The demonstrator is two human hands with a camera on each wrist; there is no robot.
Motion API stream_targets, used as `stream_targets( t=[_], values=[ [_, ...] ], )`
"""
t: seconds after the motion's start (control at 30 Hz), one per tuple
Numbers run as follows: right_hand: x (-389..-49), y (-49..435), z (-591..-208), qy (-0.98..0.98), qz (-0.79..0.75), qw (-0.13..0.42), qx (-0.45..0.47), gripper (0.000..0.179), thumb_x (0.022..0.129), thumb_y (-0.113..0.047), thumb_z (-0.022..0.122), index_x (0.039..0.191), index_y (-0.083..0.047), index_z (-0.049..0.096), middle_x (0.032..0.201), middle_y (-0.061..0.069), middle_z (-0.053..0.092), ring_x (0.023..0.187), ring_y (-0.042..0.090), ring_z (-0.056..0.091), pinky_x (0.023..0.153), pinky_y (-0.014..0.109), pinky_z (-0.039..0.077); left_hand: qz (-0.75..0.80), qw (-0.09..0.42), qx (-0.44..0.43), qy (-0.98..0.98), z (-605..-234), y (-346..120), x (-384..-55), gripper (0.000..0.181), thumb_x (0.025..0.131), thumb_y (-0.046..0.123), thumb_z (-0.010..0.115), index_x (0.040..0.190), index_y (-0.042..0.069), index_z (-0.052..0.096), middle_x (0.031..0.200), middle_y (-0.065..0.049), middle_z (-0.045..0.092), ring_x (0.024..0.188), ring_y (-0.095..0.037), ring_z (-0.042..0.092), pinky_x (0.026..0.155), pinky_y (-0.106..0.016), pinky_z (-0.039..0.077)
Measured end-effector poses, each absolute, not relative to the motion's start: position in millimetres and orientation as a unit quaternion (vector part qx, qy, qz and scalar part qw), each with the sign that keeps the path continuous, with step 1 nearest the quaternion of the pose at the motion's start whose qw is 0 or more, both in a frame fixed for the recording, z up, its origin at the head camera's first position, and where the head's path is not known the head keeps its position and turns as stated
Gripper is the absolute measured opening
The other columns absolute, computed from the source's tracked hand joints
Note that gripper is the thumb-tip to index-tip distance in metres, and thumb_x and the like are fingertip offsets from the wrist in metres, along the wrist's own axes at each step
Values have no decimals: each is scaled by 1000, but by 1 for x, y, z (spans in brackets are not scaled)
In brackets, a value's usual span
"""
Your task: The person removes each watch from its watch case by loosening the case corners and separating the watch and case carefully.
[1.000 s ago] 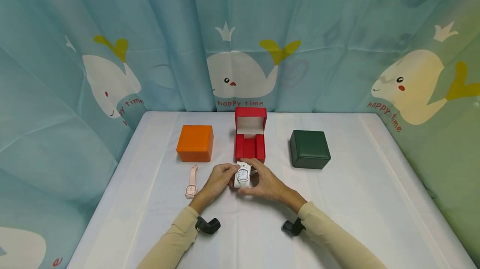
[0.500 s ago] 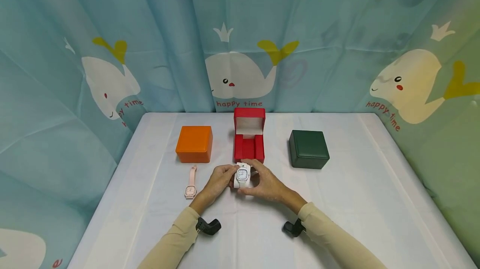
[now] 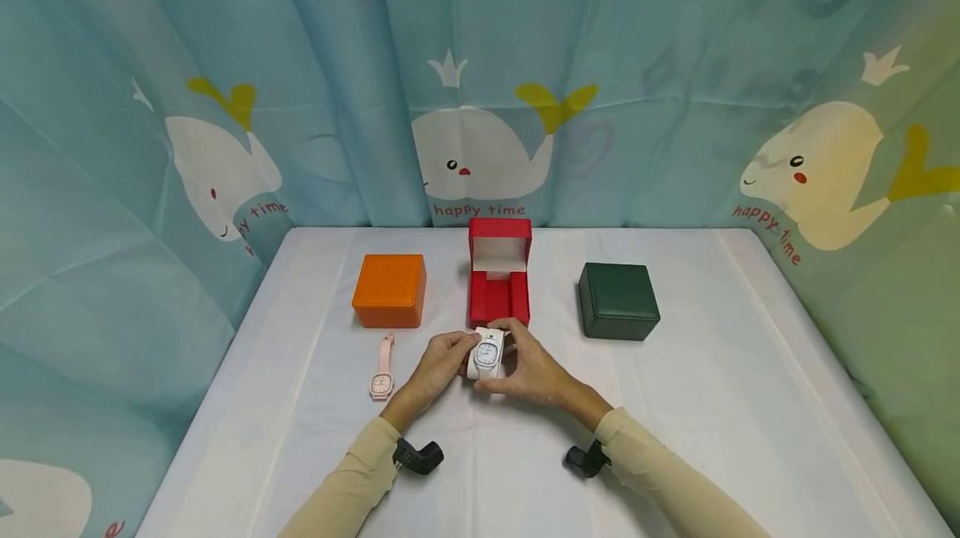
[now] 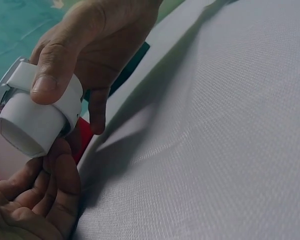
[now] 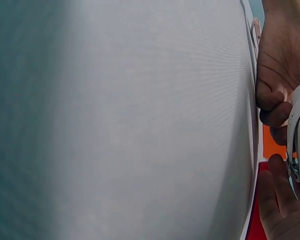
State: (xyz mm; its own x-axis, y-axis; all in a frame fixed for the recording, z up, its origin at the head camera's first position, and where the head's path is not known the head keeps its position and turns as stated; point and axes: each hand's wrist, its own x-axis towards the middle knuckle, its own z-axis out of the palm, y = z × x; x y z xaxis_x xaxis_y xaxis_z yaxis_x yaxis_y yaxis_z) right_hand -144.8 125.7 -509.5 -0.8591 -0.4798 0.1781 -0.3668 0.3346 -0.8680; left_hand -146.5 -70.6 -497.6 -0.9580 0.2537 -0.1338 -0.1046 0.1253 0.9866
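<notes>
A white wristwatch (image 3: 487, 354) is strapped round a white watch cushion (image 4: 32, 122), dial facing up in the head view. Both hands hold it just in front of the open red watch box (image 3: 498, 317). My left hand (image 3: 435, 364) grips the cushion from the left, thumb at its upper edge. From the right, my right hand (image 3: 534, 364) spans it with curled fingers; its thumb presses the strap in the left wrist view. A pink wristwatch (image 3: 382, 384) lies on the table left of my left hand. The red box's inner slot holds nothing.
A closed orange box (image 3: 388, 291) stands left of the red one, and a closed dark green box (image 3: 618, 301) stands to its right. White cloth covers the table (image 3: 712, 404). A blue curtain (image 3: 330, 146) with whale prints hangs behind and at the sides.
The white watch and its cushion have tilted slightly clockwise between my hands. Both hands keep their hold, and the boxes and pink watch stay put.
</notes>
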Motion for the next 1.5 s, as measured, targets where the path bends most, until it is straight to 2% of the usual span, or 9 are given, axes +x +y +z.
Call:
stream_targets(
  t=[0.17, 0.4, 0.57, 0.73, 0.93, 1.13, 1.27, 1.37, 1.5],
  values=[
    [-144, 126, -510, 816, -515, 56, -256, 81, 74, -24, 93, 137, -15, 43, 122, -2, 55, 105, 21, 58, 89, 42, 51, 665, 133, 58, 733, -478, -70, -139, 26, 105, 10, 54, 93, -10, 66, 73, 1, 59, 67, -11, 53, 63, -25, 48],
    [-143, 126, -509, 809, -531, 79, -238, 82, 81, -24, 88, 145, -14, 38, 124, 2, 54, 105, 24, 57, 87, 39, 52, 697, 138, 49, 702, -511, -72, -150, 27, 103, 17, 60, 104, -9, 66, 79, -2, 67, 69, -12, 58, 63, -24, 51],
    [-144, 124, -508, 801, -551, 95, -214, 77, 86, -26, 84, 147, -14, 38, 122, 4, 54, 100, 22, 58, 81, 33, 53, 700, 119, 51, 703, -513, -72, -149, 27, 101, 14, 64, 111, -11, 66, 84, -5, 70, 69, -13, 59, 63, -24, 51],
    [-146, 122, -504, 795, -557, 90, -221, 75, 86, -21, 84, 147, -11, 42, 122, 5, 55, 100, 22, 59, 80, 34, 55, 693, 82, 48, 715, -514, -71, -149, 25, 101, 16, 64, 105, -8, 69, 75, -3, 65, 65, -16, 55, 59, -24, 49],
    [-148, 120, -504, 793, -564, 96, -210, 75, 87, -20, 83, 149, -10, 43, 120, 6, 57, 100, 24, 60, 83, 36, 55, 689, 62, 27, 722, -515, -69, -152, 25, 100, 20, 64, 96, -4, 69, 65, -3, 58, 57, -19, 50, 54, -25, 44],
    [-146, 118, -505, 799, -557, 110, -200, 75, 89, -24, 80, 150, -11, 40, 119, 6, 58, 101, 22, 62, 85, 36, 54, 688, 69, 15, 722, -517, -70, -151, 26, 101, 20, 63, 96, -5, 69, 65, -1, 57, 57, -15, 50, 54, -24, 43],
    [-144, 117, -505, 779, -581, 130, -195, 72, 95, -24, 72, 154, -10, 32, 129, 13, 54, 112, 32, 62, 90, 39, 53, 695, 70, 30, 715, -515, -71, -151, 28, 102, 20, 61, 100, -7, 69, 73, -1, 63, 63, -12, 55, 57, -23, 45],
    [-144, 117, -504, 761, -607, 137, -185, 63, 101, -23, 63, 153, -9, 30, 137, 19, 48, 122, 41, 56, 92, 39, 51, 697, 59, 47, 713, -511, -71, -152, 27, 101, 19, 63, 101, -8, 69, 77, -1, 66, 65, -13, 56, 58, -23, 46],
    [-147, 116, -504, 746, -627, 142, -177, 51, 105, -21, 57, 149, -8, 35, 137, 21, 47, 124, 43, 53, 83, 38, 54, 686, 52, 53, 724, -510, -71, -155, 24, 100, 16, 65, 98, -7, 69, 71, 0, 64, 63, -18, 52, 57, -24, 44]
  ],
)
